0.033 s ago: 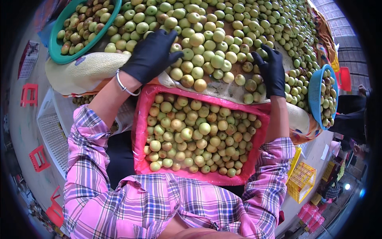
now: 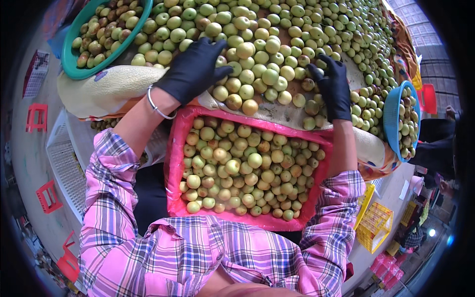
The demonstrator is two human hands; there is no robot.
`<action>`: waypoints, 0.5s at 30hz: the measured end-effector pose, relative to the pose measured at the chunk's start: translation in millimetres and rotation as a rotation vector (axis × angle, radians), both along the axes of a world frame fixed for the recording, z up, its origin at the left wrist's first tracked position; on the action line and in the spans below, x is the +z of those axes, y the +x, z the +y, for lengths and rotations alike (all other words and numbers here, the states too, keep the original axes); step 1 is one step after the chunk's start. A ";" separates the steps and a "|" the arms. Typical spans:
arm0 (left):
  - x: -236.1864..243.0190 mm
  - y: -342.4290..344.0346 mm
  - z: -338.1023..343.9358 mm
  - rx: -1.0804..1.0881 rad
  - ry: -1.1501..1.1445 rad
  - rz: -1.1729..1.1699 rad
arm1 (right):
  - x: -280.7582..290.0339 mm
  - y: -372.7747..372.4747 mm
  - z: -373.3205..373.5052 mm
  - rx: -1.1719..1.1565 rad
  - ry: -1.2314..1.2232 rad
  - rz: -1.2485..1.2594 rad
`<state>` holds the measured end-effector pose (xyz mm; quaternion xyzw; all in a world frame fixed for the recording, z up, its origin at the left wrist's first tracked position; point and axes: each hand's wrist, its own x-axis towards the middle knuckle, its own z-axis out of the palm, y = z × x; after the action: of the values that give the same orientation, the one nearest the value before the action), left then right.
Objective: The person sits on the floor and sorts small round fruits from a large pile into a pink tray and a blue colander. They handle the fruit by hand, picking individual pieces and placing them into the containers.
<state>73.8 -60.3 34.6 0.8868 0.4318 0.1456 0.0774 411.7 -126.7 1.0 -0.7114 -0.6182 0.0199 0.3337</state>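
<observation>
Where the pink plaid sleeves point(image 2: 208, 252) come up from the lower edge, a crate lined with pink plastic point(image 2: 174, 163) sits tight against the person's body, filled nearly level with small round yellow-green fruits point(image 2: 247, 171), some blushed brown; it seems placed just under the counter's near edge point(image 2: 297, 116) so that fruit can drop straight down into it. Beyond it, the left hand point(image 2: 194, 69), in a black glove with a thin silver bangle point(image 2: 157, 105) at the wrist, lies flat on the heaped fruit on the counter point(image 2: 277, 44), its grip spread wide, fingers splayed over several fruits rather than closed on any one, as though raking or holding them back. The right hand point(image 2: 332, 86), also gloved in black, rests on the heap near the edge, its fingers loosely curled over a few fruits; whether it pinches one I cannot tell. Loose fruits lie between the two hands, touching both and sitting just above the crate's rim. Farther left, a green basin point(image 2: 74, 69) holds darker, browner fruits, apparently set apart by quality. At the far right, a blue basket point(image 2: 391, 116) holds more fruit beside the counter's edge.
</observation>
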 end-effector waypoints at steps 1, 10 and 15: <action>-6.3 6.8 1.7 -0.015 -0.004 -0.007 | 3.0 -12.0 -0.1 0.043 0.039 -0.048; -19.9 15.7 -49.9 -0.355 -0.069 -0.330 | 18.7 -73.4 -60.7 0.426 -0.001 0.098; 4.3 10.6 -65.0 -0.489 -0.036 -0.435 | 31.7 -66.7 -84.2 0.411 -0.087 0.342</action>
<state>84.4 -125.4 38.8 0.9109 0.1818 0.3008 0.2163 345.0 -211.0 32.8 -0.5708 -0.6830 0.2336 0.3912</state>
